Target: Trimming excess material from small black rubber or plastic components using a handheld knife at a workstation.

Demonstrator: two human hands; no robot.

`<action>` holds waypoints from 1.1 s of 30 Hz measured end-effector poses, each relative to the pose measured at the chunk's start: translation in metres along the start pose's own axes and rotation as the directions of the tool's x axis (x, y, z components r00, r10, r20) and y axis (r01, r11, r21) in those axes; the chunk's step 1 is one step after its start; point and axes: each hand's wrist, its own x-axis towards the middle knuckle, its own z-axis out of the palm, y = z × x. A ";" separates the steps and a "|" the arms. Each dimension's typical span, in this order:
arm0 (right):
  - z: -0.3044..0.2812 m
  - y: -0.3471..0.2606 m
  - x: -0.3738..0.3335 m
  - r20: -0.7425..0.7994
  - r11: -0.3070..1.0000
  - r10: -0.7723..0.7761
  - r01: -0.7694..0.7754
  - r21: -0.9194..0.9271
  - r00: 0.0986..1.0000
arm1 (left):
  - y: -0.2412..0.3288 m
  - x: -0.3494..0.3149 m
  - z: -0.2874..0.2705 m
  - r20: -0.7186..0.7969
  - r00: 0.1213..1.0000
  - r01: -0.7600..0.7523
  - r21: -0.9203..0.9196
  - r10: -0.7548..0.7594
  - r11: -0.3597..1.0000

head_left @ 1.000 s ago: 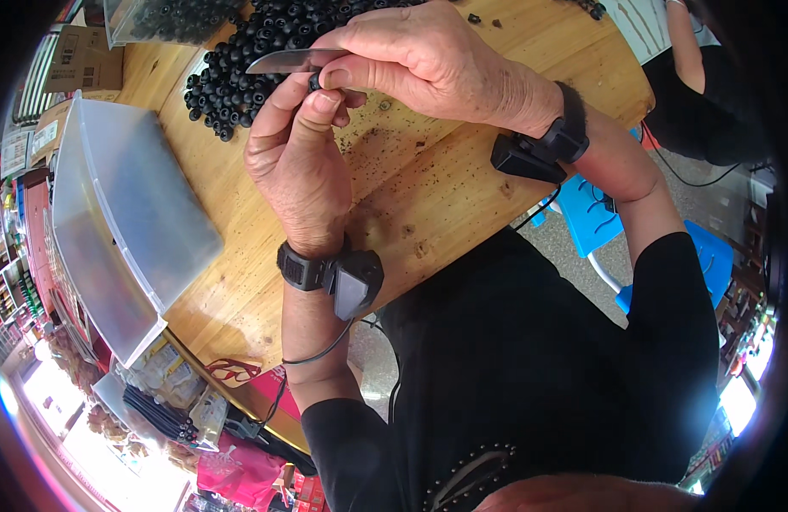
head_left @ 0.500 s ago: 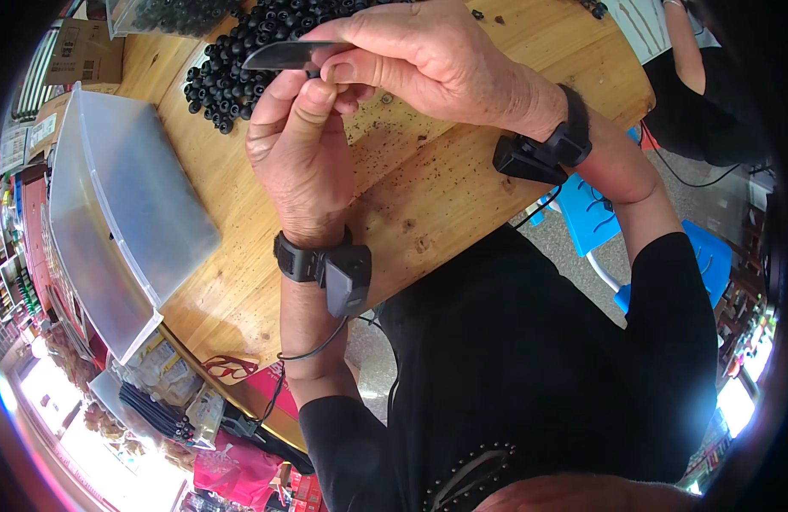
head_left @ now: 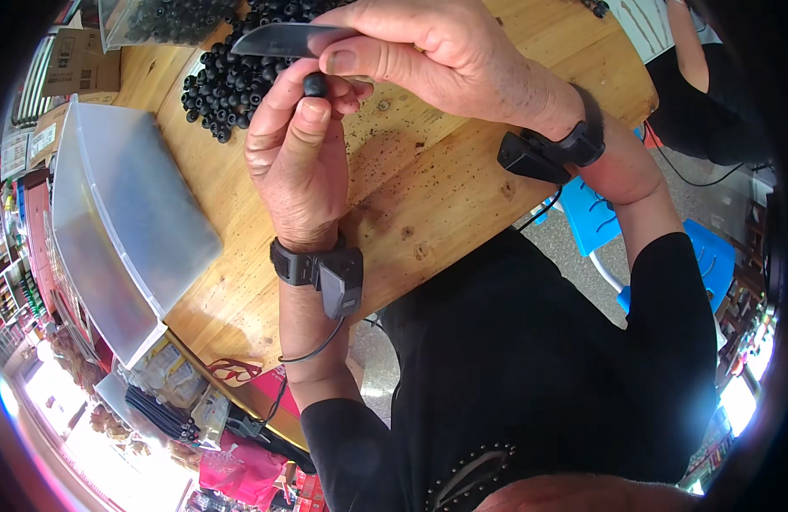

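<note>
Thumbs that nearly met half a second ago have drawn apart, baring a round black piece (head_left: 314,84) at eleven o'clock of the view; the left hand (head_left: 300,166) is closed on it, pinching it between thumb and forefinger; the right hand (head_left: 449,64) grips a knife (head_left: 283,40) just above, its blade tip toward nine o'clock; more black pieces (head_left: 227,90) lie heaped at half past ten on the bench (head_left: 411,213); a translucent bin (head_left: 146,213) sits at nine o'clock.
</note>
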 end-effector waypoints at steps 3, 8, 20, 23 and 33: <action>-0.001 0.002 0.000 0.007 0.998 -0.009 0.009 -0.056 1.000 | 0.000 -0.001 0.001 -0.014 1.000 0.004 0.012 -0.004 1.000; -0.003 0.001 0.001 0.060 0.990 -0.027 0.035 -0.139 0.998 | -0.003 -0.001 0.004 -0.031 0.999 -0.025 0.083 0.028 0.996; -0.003 -0.002 0.002 0.058 0.988 0.092 -0.098 0.119 0.994 | 0.007 0.006 -0.009 0.019 0.995 -0.098 0.055 0.097 0.994; -0.012 -0.002 0.005 0.045 0.961 0.207 -0.211 0.177 0.977 | 0.007 0.003 -0.007 0.008 0.995 -0.102 0.046 0.102 0.994; -0.001 -0.002 0.000 0.081 0.967 0.161 -0.174 0.189 0.984 | 0.008 0.002 -0.005 -0.002 0.998 -0.064 0.048 0.065 0.997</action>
